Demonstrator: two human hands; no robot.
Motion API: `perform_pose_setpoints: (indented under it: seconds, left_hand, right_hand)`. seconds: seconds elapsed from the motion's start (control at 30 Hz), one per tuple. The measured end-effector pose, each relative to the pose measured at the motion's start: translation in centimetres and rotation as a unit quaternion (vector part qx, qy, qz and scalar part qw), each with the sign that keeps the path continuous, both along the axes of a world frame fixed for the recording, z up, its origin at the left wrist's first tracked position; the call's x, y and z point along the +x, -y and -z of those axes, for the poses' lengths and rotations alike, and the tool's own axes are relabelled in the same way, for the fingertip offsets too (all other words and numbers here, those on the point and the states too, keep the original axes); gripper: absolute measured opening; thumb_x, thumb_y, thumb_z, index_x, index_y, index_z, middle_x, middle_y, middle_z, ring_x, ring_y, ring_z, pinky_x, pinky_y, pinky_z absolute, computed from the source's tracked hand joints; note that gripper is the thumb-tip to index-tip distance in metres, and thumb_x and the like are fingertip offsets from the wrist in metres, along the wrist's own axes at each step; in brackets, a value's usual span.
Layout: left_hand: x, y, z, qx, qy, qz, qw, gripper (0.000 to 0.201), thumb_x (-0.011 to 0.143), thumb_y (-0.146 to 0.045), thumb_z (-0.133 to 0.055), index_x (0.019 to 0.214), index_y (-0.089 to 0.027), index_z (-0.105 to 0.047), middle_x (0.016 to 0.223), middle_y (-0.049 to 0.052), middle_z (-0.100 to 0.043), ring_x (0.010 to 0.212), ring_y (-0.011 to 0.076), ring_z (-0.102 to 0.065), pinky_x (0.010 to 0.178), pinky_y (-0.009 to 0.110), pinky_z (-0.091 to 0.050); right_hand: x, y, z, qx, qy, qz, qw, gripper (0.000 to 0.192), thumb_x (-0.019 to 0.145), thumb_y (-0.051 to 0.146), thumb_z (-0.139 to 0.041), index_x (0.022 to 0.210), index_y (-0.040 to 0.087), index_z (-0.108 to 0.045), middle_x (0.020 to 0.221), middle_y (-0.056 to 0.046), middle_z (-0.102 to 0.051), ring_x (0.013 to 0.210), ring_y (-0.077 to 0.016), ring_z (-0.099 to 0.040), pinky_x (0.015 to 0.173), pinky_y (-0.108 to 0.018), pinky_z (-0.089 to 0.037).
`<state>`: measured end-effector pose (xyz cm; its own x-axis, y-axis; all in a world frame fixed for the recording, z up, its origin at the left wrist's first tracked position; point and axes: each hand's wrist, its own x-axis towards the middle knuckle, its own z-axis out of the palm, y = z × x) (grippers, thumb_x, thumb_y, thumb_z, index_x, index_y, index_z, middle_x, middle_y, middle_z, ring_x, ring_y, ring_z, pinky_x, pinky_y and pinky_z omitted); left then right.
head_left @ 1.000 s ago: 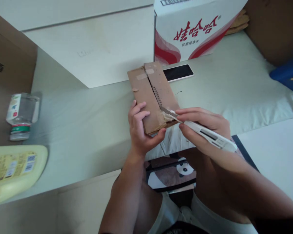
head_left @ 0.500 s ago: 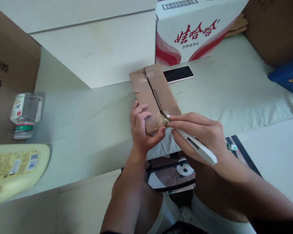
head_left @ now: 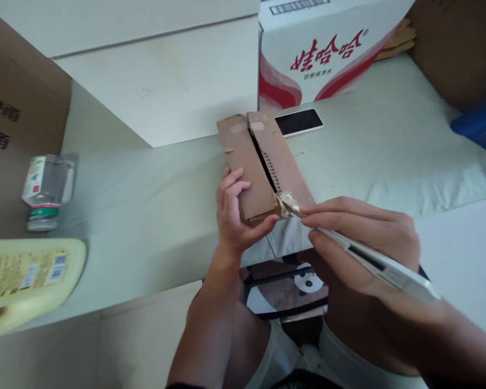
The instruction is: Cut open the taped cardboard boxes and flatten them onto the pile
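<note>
The gap along the top of the small cardboard box (head_left: 247,154) is wider than half a second ago, its two flaps standing further apart. The crumpled clear tape (head_left: 287,199) at the near end now shows bunched against the flap on the right, and the tip of the white utility knife (head_left: 368,257) has shifted from the seam to this tape. The seam therefore seems mostly parted, the tape being perhaps what still binds the near end. The left hand (head_left: 234,213) stays clasped around the box's near left corner, thumb along the near edge; the right hand (head_left: 389,235) grips the knife, whose tail has swung outward to the right.

The box is on the cloth-covered tabletop (head_left: 154,216), just beside the smartphone (head_left: 302,122). Behind stand a white box (head_left: 157,92) and a red-and-white drinking-water carton (head_left: 283,89).
</note>
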<state>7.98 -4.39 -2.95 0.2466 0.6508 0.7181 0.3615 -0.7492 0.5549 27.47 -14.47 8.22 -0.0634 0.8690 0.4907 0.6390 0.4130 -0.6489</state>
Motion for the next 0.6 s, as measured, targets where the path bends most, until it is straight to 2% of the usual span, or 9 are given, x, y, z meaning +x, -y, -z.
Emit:
perform_pose_setpoints:
  seconds: [0.13, 0.27, 0.33, 0.43, 0.47, 0.5, 0.57, 0.6]
  left_hand:
    - [-0.1, 0.1, 0.3, -0.067, 0.064, 0.018, 0.996, 0.079, 0.08, -0.068, -0.075, 0.139, -0.026, -0.043, 0.149, 0.019, -0.044, 0.145, 0.0353, -0.047, 0.108, 0.05, -0.051]
    - [0.2, 0.1, 0.5, -0.114, 0.118, 0.031, 0.986, 0.073, 0.082, -0.063, -0.075, 0.139, -0.029, -0.044, 0.149, 0.015, -0.044, 0.142, 0.0319, -0.049, 0.105, 0.043, -0.052]
    - [0.3, 0.1, 0.5, -0.132, 0.148, 0.008, 0.98, 0.064, 0.085, -0.061, -0.072, 0.135, -0.029, -0.048, 0.144, 0.012, -0.049, 0.136, 0.0294, -0.055, 0.103, 0.04, -0.054]
    - [0.2, 0.0, 0.1, -0.153, 0.221, -0.08, 0.96, 0.052, 0.09, -0.061, -0.067, 0.125, -0.024, -0.056, 0.124, 0.009, -0.062, 0.119, 0.0242, -0.065, 0.105, 0.039, -0.052]
    - [0.1, -0.2, -0.1, -0.164, 0.247, -0.108, 0.949, 0.05, 0.091, -0.06, -0.066, 0.121, -0.022, -0.059, 0.118, 0.008, -0.065, 0.116, 0.0233, -0.067, 0.107, 0.039, -0.051]
    - [0.0, -0.4, -0.3, -0.176, 0.276, -0.131, 0.936, 0.048, 0.091, -0.059, -0.066, 0.118, -0.02, -0.061, 0.115, 0.007, -0.067, 0.115, 0.023, -0.067, 0.109, 0.038, -0.05]
    - [-0.4, -1.0, -0.5, -0.205, 0.343, -0.158, 0.903, 0.044, 0.091, -0.057, -0.066, 0.114, -0.019, -0.064, 0.115, 0.008, -0.07, 0.118, 0.023, -0.067, 0.109, 0.037, -0.05]
    - [-0.7, -1.3, -0.5, -0.226, 0.378, -0.161, 0.883, 0.042, 0.09, -0.055, -0.066, 0.114, -0.02, -0.064, 0.117, 0.007, -0.07, 0.118, 0.0229, -0.067, 0.108, 0.036, -0.051]
  right_hand:
    - [0.6, 0.0, 0.4, 0.042, -0.002, -0.021, 0.999, 0.025, 0.081, 0.005, -0.066, 0.094, 0.024, -0.076, 0.102, -0.006, -0.081, 0.081, -0.0198, -0.078, 0.071, -0.032, -0.066]
    - [0.7, 0.8, 0.4, 0.07, -0.023, -0.03, 0.997, 0.021, 0.083, 0.006, -0.064, 0.089, 0.025, -0.072, 0.095, -0.004, -0.078, 0.075, -0.0187, -0.074, 0.063, -0.034, -0.061]
    - [0.9, 1.2, 0.5, 0.086, -0.032, 0.014, 0.996, 0.019, 0.085, 0.009, -0.063, 0.085, 0.027, -0.069, 0.088, -0.003, -0.074, 0.075, -0.0202, -0.071, 0.065, -0.038, -0.059]
    - [1.7, 0.6, 1.7, 0.199, -0.006, 0.146, 0.969, 0.021, 0.087, 0.012, -0.06, 0.083, 0.032, -0.065, 0.081, -0.002, -0.069, 0.079, -0.0241, -0.068, 0.081, -0.046, -0.057]
    - [2.1, -0.1, 2.5, 0.209, 0.017, 0.167, 0.963, 0.022, 0.086, 0.012, -0.059, 0.086, 0.033, -0.065, 0.082, -0.002, -0.069, 0.081, -0.0248, -0.068, 0.083, -0.047, -0.057]
    - [2.6, -0.9, 3.5, 0.189, 0.045, 0.17, 0.966, 0.022, 0.085, 0.012, -0.058, 0.09, 0.032, -0.065, 0.084, -0.003, -0.069, 0.081, -0.0249, -0.068, 0.082, -0.046, -0.056]
    - [3.6, -2.6, 5.8, 0.052, 0.11, 0.148, 0.981, 0.028, 0.083, 0.012, -0.055, 0.104, 0.027, -0.067, 0.091, -0.006, -0.071, 0.081, -0.025, -0.068, 0.075, -0.043, -0.055]
    - [4.0, -3.4, 7.0, -0.024, 0.144, 0.139, 0.979, 0.034, 0.082, 0.014, -0.055, 0.113, 0.024, -0.067, 0.095, -0.009, -0.071, 0.081, -0.026, -0.068, 0.073, -0.042, -0.054]
